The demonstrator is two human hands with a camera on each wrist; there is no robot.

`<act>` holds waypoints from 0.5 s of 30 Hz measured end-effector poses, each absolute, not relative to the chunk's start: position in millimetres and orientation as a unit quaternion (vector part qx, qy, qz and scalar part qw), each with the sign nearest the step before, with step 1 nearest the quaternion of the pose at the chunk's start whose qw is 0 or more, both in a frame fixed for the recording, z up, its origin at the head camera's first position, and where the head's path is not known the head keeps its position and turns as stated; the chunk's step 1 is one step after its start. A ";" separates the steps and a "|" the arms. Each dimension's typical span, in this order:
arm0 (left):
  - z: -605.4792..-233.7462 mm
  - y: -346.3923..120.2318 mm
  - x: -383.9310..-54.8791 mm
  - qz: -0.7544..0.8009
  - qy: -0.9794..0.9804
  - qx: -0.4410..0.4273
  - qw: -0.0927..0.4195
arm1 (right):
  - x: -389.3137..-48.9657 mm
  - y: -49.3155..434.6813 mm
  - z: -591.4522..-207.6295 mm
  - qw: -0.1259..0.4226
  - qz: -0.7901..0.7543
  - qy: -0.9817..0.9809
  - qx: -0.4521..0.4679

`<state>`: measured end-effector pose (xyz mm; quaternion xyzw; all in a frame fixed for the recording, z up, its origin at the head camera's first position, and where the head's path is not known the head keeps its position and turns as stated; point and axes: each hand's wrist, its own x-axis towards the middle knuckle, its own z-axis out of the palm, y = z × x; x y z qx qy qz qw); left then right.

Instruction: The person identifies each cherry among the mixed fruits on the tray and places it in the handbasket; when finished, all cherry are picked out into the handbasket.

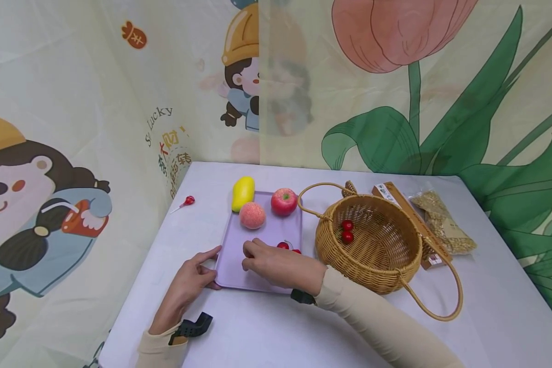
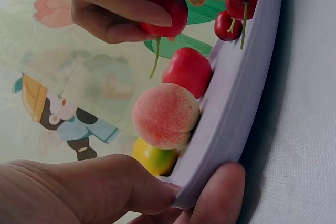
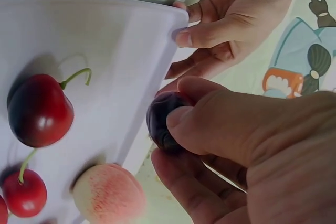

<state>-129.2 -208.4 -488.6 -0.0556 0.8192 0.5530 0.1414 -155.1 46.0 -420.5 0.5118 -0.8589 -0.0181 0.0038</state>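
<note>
My left hand [image 1: 186, 281] grips the near-left corner of a lilac tray [image 1: 232, 268], thumb on the rim and fingertips at its outer side. Above the tray, my right hand [image 1: 280, 263] pinches a dark red cherry [image 2: 176, 14] between thumb and fingers; its green stem hangs down in the left wrist view. That cherry is hidden in the head view. More cherries [image 3: 41, 111] lie on the tray, partly behind the right hand in the head view. A peach [image 1: 252, 215], a red apple [image 1: 284, 202] and a yellow mango [image 1: 244, 194] sit toward the tray's far end.
Right of the tray stands a wicker basket [image 1: 368, 276] with looped handles and two cherries [image 1: 347, 236] inside. Behind it lie a long box [image 1: 388, 191] and a bag of dry grain-like pieces [image 1: 443, 220]. A red lollipop [image 1: 190, 200] rests left of the tray.
</note>
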 end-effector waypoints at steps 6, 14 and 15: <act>-485.8 -207.7 -131.8 0.559 0.817 -0.040 0.134 | -153.2 50.4 -409.0 0.010 -0.063 -0.844 0.532; -487.5 -208.8 -129.1 0.543 0.825 -0.062 0.143 | -142.0 58.3 -400.5 0.007 -0.102 -0.832 0.545; -488.4 -208.6 -128.9 0.543 0.825 -0.061 0.143 | -140.6 60.0 -399.7 0.007 -0.103 -0.832 0.546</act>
